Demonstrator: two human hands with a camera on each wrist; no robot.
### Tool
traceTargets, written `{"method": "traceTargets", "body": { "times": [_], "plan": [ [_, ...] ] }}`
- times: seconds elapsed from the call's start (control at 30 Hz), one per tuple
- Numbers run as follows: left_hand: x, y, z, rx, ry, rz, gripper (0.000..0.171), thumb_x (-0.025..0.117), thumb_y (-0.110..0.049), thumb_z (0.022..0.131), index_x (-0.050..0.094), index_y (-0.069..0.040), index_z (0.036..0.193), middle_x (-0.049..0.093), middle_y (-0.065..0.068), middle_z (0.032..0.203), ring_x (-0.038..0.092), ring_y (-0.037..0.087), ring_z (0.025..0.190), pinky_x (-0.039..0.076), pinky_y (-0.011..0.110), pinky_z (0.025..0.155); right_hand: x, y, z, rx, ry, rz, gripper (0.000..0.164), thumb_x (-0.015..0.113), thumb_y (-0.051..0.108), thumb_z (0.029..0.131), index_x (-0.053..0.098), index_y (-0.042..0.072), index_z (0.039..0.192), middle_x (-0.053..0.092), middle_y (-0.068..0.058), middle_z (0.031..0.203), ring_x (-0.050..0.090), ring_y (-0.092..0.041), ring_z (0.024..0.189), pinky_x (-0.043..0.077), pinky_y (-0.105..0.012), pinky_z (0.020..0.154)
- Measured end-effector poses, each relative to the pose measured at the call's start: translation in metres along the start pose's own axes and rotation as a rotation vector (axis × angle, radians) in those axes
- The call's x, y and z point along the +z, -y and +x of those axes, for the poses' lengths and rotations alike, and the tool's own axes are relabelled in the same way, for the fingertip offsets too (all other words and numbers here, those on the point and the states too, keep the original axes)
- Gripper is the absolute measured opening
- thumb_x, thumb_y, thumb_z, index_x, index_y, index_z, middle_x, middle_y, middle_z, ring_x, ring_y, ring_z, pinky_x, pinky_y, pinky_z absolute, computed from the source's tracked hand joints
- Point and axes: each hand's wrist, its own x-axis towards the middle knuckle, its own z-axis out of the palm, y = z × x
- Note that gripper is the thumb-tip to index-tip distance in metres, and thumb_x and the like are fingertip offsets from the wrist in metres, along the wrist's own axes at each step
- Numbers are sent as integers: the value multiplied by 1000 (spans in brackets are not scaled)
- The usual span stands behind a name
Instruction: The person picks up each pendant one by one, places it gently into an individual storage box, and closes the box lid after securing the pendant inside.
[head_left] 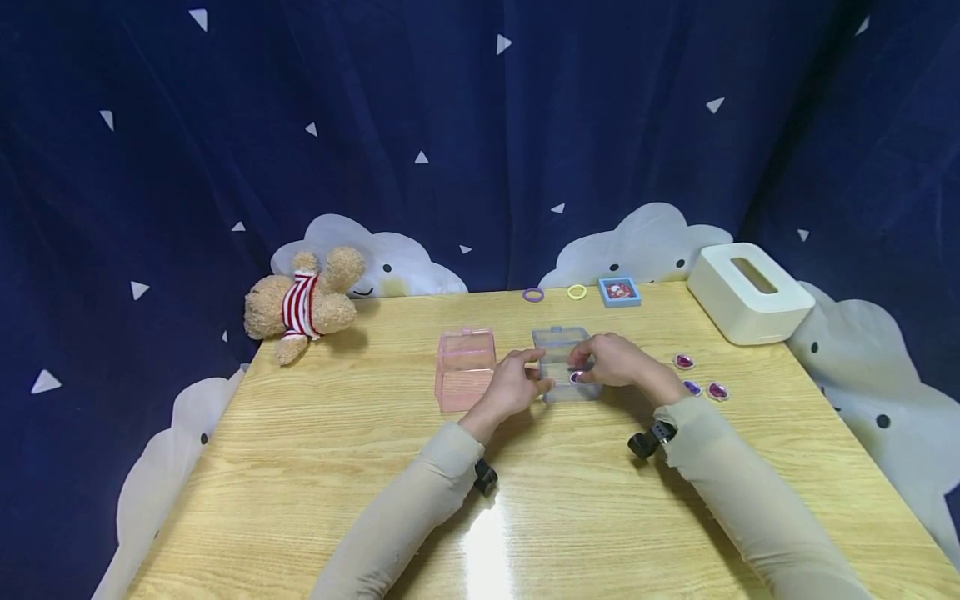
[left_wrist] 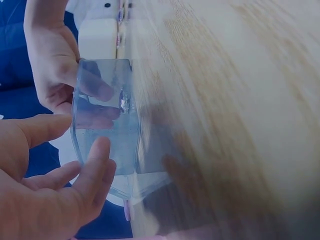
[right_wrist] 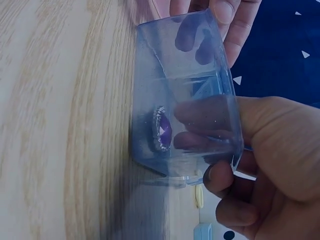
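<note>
A clear blue plastic box lies with its lid folded back. On its floor sits a purple gem with a silvery rim. My right hand reaches over the box's right rim, two fingers inside; in the right wrist view those fingers show through the wall, apart from the gem. At the left side, my left hand touches the box with its fingertips, fingers extended; the left wrist view shows them against the wall. To the left lies a clear pink box, also unfolded.
Several gems lie right of my right wrist: a red one, a blue-purple one and a pink one. Farther back are a purple ring, yellow ring, blue frame, white tissue box and teddy bear.
</note>
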Motion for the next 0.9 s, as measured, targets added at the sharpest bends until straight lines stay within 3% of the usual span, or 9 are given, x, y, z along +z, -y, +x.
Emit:
{"method": "traceTargets", "body": {
  "times": [0.37, 0.53, 0.8, 0.9],
  "plan": [
    [0, -2, 0, -14, -1, 0, 59, 76, -13, 88, 55, -14, 143, 55, 12, 138, 65, 20, 107, 55, 20, 73, -9, -8, -11, 11, -49, 264, 25, 77, 15, 85, 74, 9, 109, 75, -4, 101, 68, -28, 98, 54, -35, 78],
    [0, -3, 0, -20, -2, 4, 60, 77, -13, 87, 55, -14, 143, 56, 13, 135, 66, 19, 107, 56, 20, 74, -15, -14, -16, 26, -83, 330, 25, 75, 14, 87, 73, 8, 112, 75, -2, 102, 65, -22, 98, 53, -33, 82],
    [-1, -2, 0, -12, 10, 5, 60, 76, -14, 88, 54, -14, 144, 56, 13, 136, 65, 18, 105, 54, 18, 71, -23, -26, -28, 109, -90, 418, 29, 74, 19, 89, 71, 8, 116, 74, -5, 102, 62, -20, 77, 54, -29, 64],
    [-1, -1, 0, -3, 14, -6, 60, 76, -13, 88, 54, -13, 144, 56, 13, 136, 65, 17, 104, 55, 18, 72, -25, -34, -34, 138, -74, 443, 28, 73, 21, 90, 70, 10, 116, 73, -6, 102, 63, -20, 75, 55, -31, 64]
  ]
}}
